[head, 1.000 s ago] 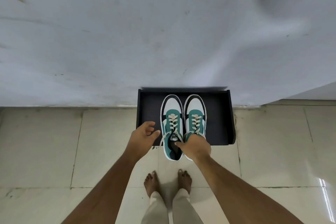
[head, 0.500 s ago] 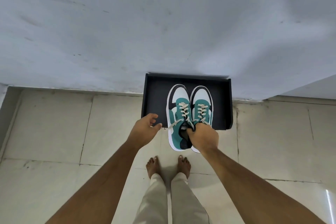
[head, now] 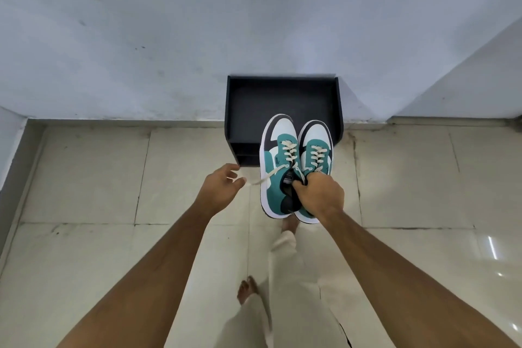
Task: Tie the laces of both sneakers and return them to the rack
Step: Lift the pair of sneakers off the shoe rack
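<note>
R hand (head: 320, 195) clenched on both sneakers at their openings, holding the pair side by side, toes fwd, clear of the floor (head: 84, 178); L sneaker (head: 275, 167) and R sneaker (head: 315, 150) touching, in front of the black rack (head: 282, 99) at the wall; laces untied, one loose lace (head: 268, 175) trailing toward L hand (head: 221, 188); L hand half-open, fingers curled, gripping nothing; lace-tip contact cannot be told.

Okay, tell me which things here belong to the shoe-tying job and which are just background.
Belong to the job:
- left sneaker, held up
- right sneaker, held with it
- loose lace, trailing
- black rack, top bare
- right hand, gripping both
- left hand, open

Just background:
- wall
- tiled floor
</note>
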